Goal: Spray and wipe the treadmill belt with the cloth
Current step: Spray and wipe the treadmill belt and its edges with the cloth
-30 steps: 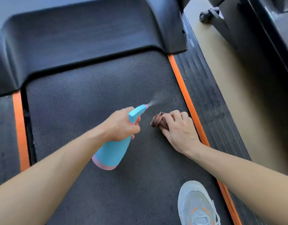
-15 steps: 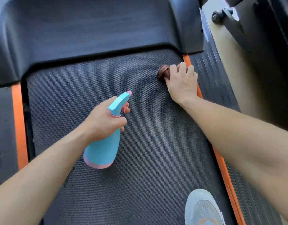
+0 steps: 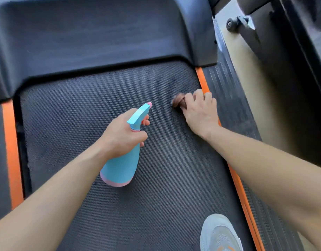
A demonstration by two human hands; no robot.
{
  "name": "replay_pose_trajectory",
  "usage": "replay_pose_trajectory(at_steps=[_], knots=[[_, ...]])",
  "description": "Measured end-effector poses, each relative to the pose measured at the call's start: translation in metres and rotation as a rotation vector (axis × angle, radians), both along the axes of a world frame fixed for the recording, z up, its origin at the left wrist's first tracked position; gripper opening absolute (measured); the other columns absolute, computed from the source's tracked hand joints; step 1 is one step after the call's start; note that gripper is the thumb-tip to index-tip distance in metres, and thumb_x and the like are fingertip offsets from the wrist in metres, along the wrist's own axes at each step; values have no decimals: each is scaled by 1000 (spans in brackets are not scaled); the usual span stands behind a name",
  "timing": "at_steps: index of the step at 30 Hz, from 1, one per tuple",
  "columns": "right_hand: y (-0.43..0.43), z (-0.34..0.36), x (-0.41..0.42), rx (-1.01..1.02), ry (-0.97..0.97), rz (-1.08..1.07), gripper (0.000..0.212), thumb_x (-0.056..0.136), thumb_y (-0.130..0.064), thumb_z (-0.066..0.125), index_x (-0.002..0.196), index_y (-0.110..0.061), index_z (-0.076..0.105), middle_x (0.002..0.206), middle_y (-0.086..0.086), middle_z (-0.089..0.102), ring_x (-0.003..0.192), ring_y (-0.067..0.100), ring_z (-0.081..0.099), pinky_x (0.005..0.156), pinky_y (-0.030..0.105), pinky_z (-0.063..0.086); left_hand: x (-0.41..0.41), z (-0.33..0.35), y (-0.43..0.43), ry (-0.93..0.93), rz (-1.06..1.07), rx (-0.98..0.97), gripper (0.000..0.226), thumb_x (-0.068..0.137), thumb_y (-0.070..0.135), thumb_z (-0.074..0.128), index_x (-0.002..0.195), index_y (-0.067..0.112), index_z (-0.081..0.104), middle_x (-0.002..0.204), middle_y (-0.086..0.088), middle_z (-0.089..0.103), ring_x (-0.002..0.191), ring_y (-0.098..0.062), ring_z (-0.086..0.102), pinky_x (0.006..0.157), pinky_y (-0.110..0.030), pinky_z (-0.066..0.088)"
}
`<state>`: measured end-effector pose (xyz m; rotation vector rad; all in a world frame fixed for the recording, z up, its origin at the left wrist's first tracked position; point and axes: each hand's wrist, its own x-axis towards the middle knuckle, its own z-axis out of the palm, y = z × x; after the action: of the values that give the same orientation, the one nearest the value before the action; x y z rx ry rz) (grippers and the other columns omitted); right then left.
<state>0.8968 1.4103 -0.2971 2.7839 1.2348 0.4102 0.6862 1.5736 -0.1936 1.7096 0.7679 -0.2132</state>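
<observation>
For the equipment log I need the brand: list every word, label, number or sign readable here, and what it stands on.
None can be read.
On the spray bottle: plain blue and pink, no label showing.
On the treadmill belt and motor cover: no print.
On the shoe: orange marks, cut off by the frame, illegible.
On the right side rail: a pale patch, too blurred to tell if it is a label.

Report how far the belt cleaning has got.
Done: one burst was sprayed a second ago near the right side; no mist shows now. In hand: the right hand rubs the brown cloth on the belt beside the orange strip, while the left hand holds the spray bottle. Left: the middle and left side probably remain unwiped.
</observation>
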Motion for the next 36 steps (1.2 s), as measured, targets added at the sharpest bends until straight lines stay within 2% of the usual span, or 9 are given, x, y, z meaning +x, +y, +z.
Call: replay_pose_trajectory(at_steps=[5, 9, 12, 17, 19, 27, 30, 33, 36], knots=[[27, 14, 9, -83, 34, -164, 25, 90, -36, 69, 96, -13, 61, 100, 14, 58, 86, 38, 56, 66, 42, 45, -1, 4, 1, -11, 0, 16, 59, 64, 19, 57, 122, 22, 66, 109, 9, 71, 64, -25, 76, 78, -41, 62], [-44, 19, -28, -95, 68, -62, 30, 88, -40, 69, 94, -12, 58, 95, 14, 54, 82, 35, 53, 61, 42, 42, 0, 4, 4, -16, 30, 13, 50, 64, 17, 58, 112, 24, 67, 108, 8, 71, 67, -30, 76, 78, -49, 64], [-62, 15, -32, -93, 89, -35, 32, 89, -40, 70, 93, -11, 58, 92, 13, 53, 80, 35, 52, 60, 42, 41, 3, 4, 0, -40, 38, -4, 60, 64, 15, 58, 124, 19, 66, 107, 7, 71, 68, -32, 75, 77, -52, 63], [16, 15, 5, -18, 81, -155, 29, 91, -41, 67, 97, -13, 61, 99, 15, 58, 87, 38, 56, 66, 44, 45, 9, 4, 0, -59, 63, -1, 48, 74, 5, 62, 117, 25, 68, 115, 4, 71, 67, -27, 76, 67, -32, 63], [32, 17, 9, -36, 147, -195, 30, 93, -41, 65, 100, -12, 61, 106, 15, 58, 92, 39, 55, 71, 47, 46, 10, 7, 2, -62, 72, 0, 45, 71, 8, 62, 111, 28, 68, 114, 6, 71, 69, -25, 76, 66, -32, 64], [-70, -1, -72, 18, 219, 251, 37, 82, -39, 73, 109, -16, 61, 110, 15, 56, 89, 37, 52, 66, 47, 47, 7, 14, 4, -92, 80, -25, 39, 73, 9, 62, 103, 34, 64, 114, 4, 70, 63, -22, 75, 59, -20, 55], [-32, -2, -32, 72, 188, 251, 31, 88, -44, 67, 104, -18, 62, 106, 13, 57, 87, 36, 52, 65, 46, 48, 2, 8, 2, -55, 65, -15, 38, 67, 15, 59, 101, 31, 64, 112, 7, 71, 64, -26, 76, 64, -26, 57], [18, 0, -10, 70, 151, 68, 31, 91, -47, 63, 102, -17, 60, 106, 14, 56, 88, 37, 52, 65, 44, 43, -3, 5, 2, -42, 63, -5, 42, 67, 14, 60, 107, 26, 67, 111, 8, 71, 69, -28, 76, 70, -39, 64], [20, -1, -26, 58, 174, 66, 31, 90, -47, 62, 104, -19, 61, 109, 11, 56, 90, 37, 51, 67, 44, 44, -9, 8, 9, -22, 81, 14, 44, 65, 17, 58, 108, 25, 66, 110, 8, 71, 66, -26, 76, 70, -39, 64]])
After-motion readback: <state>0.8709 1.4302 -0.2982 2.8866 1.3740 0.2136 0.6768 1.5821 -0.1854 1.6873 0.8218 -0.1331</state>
